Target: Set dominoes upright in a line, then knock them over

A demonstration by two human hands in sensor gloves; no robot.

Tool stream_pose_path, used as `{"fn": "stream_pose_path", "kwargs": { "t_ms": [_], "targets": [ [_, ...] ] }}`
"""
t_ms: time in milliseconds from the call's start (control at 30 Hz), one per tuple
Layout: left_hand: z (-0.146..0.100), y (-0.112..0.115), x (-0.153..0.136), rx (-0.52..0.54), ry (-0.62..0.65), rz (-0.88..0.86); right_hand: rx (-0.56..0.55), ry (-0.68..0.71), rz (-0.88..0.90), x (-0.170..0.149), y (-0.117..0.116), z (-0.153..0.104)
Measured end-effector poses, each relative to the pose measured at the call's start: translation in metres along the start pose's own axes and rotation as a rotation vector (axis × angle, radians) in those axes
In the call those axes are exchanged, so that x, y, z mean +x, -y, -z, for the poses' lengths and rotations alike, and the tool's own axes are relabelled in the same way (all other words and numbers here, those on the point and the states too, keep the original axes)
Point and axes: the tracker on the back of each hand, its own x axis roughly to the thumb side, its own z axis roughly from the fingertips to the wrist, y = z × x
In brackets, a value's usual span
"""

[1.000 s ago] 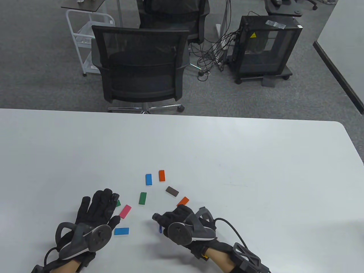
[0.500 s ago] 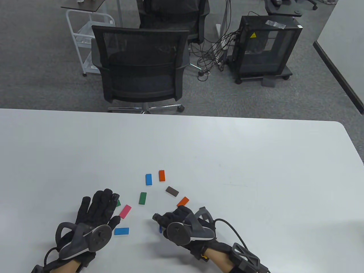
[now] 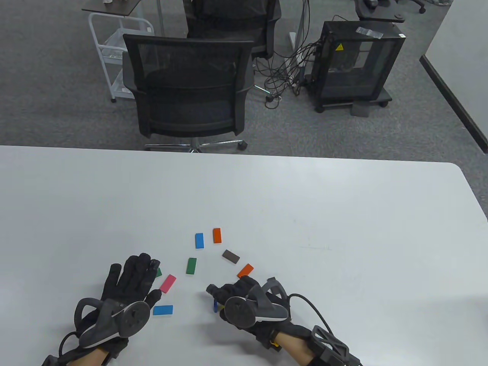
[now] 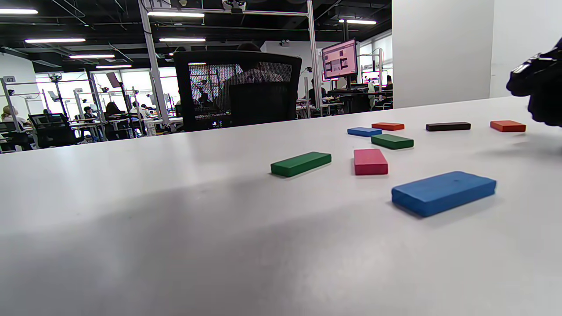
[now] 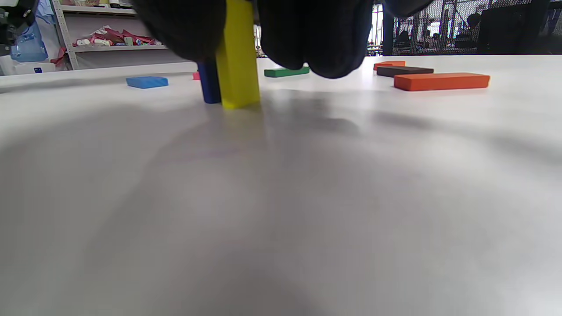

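My right hand (image 3: 228, 295) is curled and pinches the top of a yellow domino (image 5: 237, 57) that stands upright on the white table (image 3: 305, 213). A dark blue domino (image 5: 209, 83) stands upright right beside it. In the table view only a sliver of this pair (image 3: 215, 305) shows under the hand. My left hand (image 3: 131, 274) lies flat with straight fingers, its tips over a green domino (image 3: 158, 272). Lying flat are a pink domino (image 3: 168, 283), a light blue one (image 3: 163, 310), another green one (image 3: 191, 265), a blue one (image 3: 199, 240), two orange ones (image 3: 217, 235) (image 3: 245, 270) and a brown one (image 3: 231, 256).
A black mesh office chair (image 3: 188, 84) stands beyond the table's far edge. On the floor at the back right are a black cabinet (image 3: 356, 65) and tangled cables (image 3: 282, 76). A white trolley (image 3: 110, 49) stands at the back left.
My right hand has shifted very slightly over the upright dominoes. The left hand and the flat dominoes are where they were.
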Motion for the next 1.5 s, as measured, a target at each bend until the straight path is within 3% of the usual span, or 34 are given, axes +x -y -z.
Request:
{"fn": "stream_pose_path", "kwargs": {
  "t_ms": [1267,1500],
  "targets": [
    [0.000,-0.001,0.000,-0.003,0.001,0.002,0.007,-0.049,0.021,-0.007,0.001,0.001],
    [0.000,-0.001,0.001,0.003,0.001,0.003,-0.014,-0.076,-0.004,-0.013,0.013,-0.006]
  ]
}}
